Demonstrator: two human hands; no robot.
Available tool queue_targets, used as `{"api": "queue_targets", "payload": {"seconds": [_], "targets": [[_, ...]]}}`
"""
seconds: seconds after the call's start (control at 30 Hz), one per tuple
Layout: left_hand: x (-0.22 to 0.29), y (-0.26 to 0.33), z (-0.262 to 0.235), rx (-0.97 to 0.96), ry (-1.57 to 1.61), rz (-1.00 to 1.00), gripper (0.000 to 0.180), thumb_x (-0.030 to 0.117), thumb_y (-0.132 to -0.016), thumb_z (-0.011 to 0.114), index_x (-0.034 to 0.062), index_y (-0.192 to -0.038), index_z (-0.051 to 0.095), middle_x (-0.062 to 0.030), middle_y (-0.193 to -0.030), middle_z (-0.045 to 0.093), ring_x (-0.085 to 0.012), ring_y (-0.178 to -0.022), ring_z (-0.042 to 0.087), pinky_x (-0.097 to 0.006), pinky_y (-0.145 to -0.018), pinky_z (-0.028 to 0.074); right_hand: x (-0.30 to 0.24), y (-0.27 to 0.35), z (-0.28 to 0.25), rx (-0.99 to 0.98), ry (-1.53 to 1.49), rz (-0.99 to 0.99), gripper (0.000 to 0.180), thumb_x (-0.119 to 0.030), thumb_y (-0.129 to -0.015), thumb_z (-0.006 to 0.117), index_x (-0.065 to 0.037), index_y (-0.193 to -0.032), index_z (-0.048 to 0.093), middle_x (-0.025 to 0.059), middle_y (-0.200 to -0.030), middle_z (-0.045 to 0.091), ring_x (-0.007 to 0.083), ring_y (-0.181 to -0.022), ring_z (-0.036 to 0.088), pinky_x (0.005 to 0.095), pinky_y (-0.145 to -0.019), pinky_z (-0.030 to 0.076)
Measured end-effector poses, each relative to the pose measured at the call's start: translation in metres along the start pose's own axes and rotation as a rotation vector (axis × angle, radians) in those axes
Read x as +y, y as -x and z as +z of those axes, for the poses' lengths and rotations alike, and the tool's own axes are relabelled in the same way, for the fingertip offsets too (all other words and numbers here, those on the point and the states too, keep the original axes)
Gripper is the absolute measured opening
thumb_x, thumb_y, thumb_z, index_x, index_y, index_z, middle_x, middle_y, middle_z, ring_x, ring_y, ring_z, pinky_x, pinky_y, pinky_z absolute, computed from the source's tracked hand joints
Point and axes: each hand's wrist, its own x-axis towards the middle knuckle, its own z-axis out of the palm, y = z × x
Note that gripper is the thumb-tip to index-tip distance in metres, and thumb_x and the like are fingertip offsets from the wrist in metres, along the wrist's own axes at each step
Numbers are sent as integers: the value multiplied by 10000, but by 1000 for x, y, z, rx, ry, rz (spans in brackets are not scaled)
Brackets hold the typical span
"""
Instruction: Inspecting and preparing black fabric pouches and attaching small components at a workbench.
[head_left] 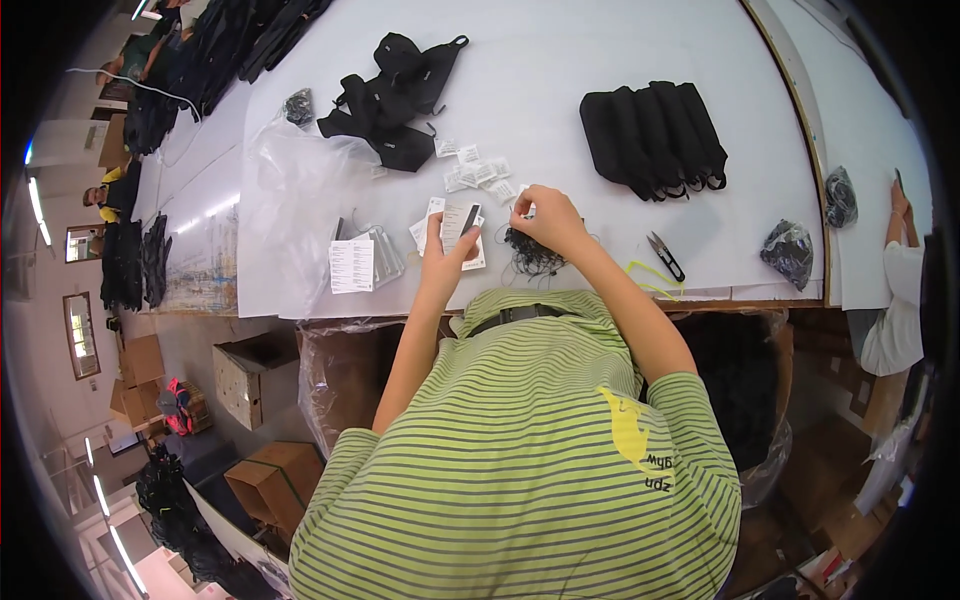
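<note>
- The left hand (443,258) gripped a tag (455,229) between thumb and fingers, over the table (530,80).
- The right hand (553,222) was just right of it, fingers bent, tips drawn together; whether they pinched anything, I could not tell.
- Strings (533,258) lay under the right hand, sachets (478,174) beyond the tag.
- Snips (665,258) lay farther right.

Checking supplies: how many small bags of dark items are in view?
3: the first bag left of the black pouches, the second bag at the right on the white table, the third bag on the next table. More may be hidden.
</note>
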Motion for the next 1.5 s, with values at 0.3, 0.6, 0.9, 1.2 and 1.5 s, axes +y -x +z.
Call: {"api": "queue_targets", "payload": {"seconds": [0.3, 0.6, 0.9, 1.2, 1.5], "targets": [[38, 34, 21, -103, -8, 331, 230, 121, -813, 702, -1, -997, 636, -30, -896, 652, -83, -777, 583, -236, -738, 468, -67, 48, -53, 212, -910, 184, 95, -101, -784, 669, -29, -782, 608, -9, -584, 515, 24, -510, 439, 198, -495, 358], [49, 52, 28, -62, -109, 472, 257, 66, -785, 697, 12, -1033, 662, -35, -888, 667, -87, -761, 592, -233, -735, 467, -87, 61, -67, 247, -597, 120, 81, -94, -775, 668, -36, -825, 642, -35, -520, 385, 47, -484, 346, 236, -462, 274], [55, 56, 27, 5, -372, 706, 265, -11, -740, 707, 61, -995, 709, -44, -757, 596, -128, -670, 551, -250, -639, 436, -94, 65, -69, 284, -430, 53, 91, -102, -771, 679, -44, -830, 642, -4, -509, 391, 90, -469, 371, 260, -470, 317], [54, 34, 0, -496, 89, 229, 204, 165, -949, 542, -20, -953, 629, -20, -869, 604, -71, -770, 537, -223, -723, 430, -81, 68, -69, 120, -582, -19, 101, -124, -794, 707, -70, -856, 648, -2, -535, 503, 58, -465, 407, 232, -471, 326], [52, 19, 2, -545, -89, 312, 116, 115, -913, 582, 4, -944, 573, -15, -875, 563, -90, -824, 540, -245, -774, 459, -78, 60, -62, -89, -673, 122, 162, -153, -851, 667, -20, -851, 574, 5, -581, 536, 62, -515, 470, 224, -504, 367]]}}
